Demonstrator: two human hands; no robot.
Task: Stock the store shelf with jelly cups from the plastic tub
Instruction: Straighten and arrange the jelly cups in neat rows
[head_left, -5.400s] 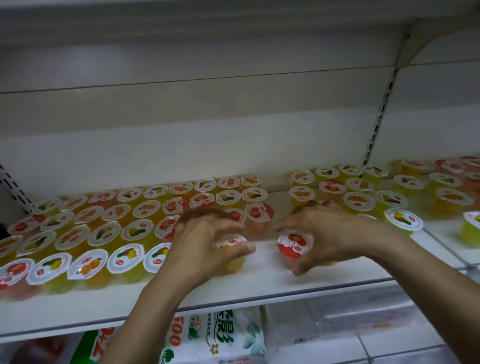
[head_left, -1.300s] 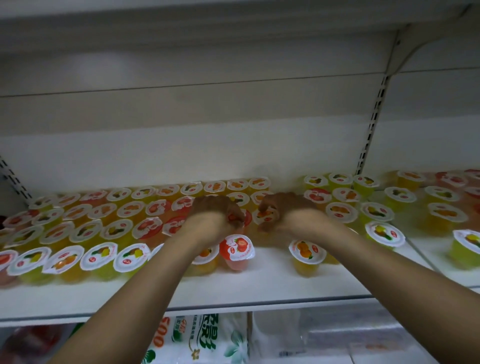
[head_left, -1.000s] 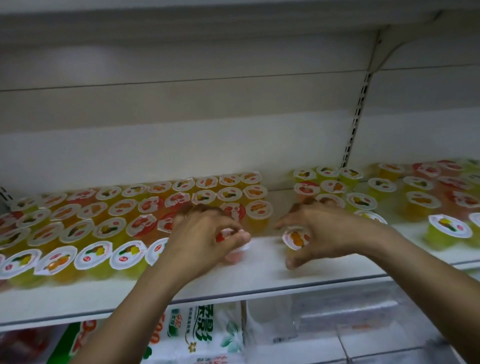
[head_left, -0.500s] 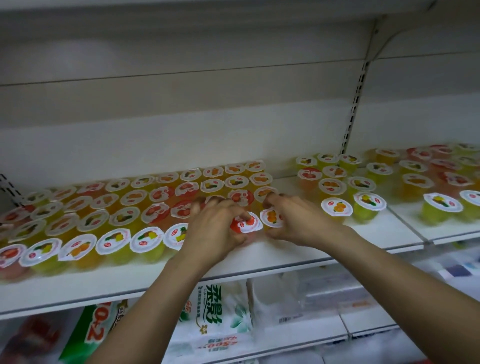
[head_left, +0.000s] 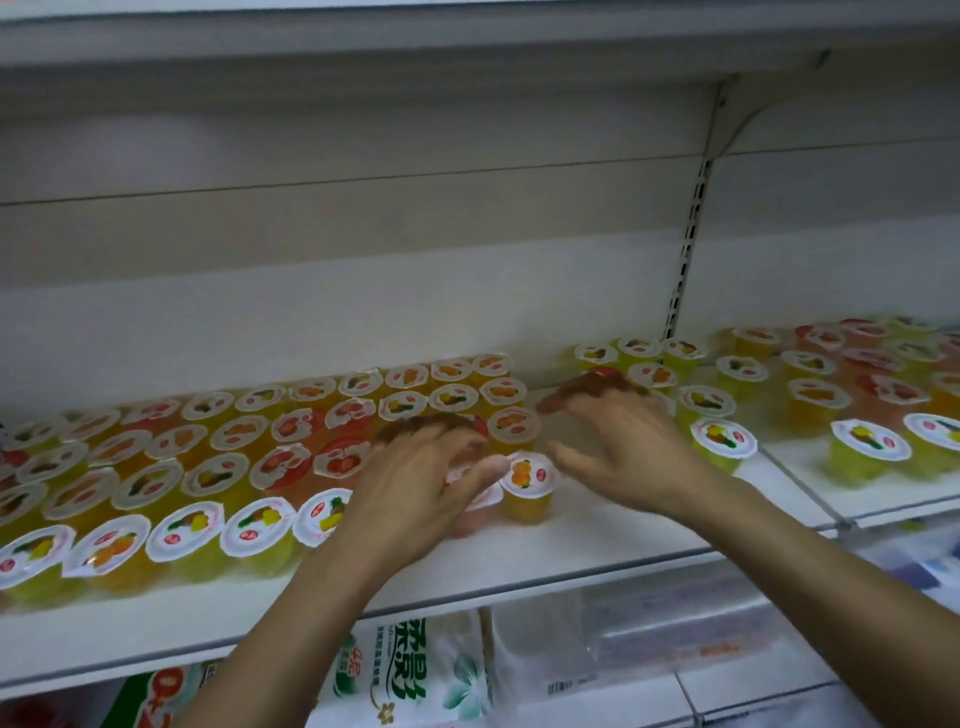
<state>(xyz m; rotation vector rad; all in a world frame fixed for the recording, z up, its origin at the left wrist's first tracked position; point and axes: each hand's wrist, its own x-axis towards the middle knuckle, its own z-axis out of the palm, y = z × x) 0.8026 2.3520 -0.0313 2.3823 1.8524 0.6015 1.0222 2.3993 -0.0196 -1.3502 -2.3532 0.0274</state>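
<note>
Light, slick, squashy small orange jelly cup with white foil lid (head_left: 525, 486) near white shelf (head_left: 597, 540) front edge: best pinched by rim; left hand (head_left: 421, 483) resting spread over a pink cup (head_left: 475, 512), right hand (head_left: 618, 447) released.

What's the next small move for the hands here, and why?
Probably lift the left hand off the reddish cup: it stands beside the orange cup at the block's end, and the right hand hovers open. The tub isn't in view.
</note>
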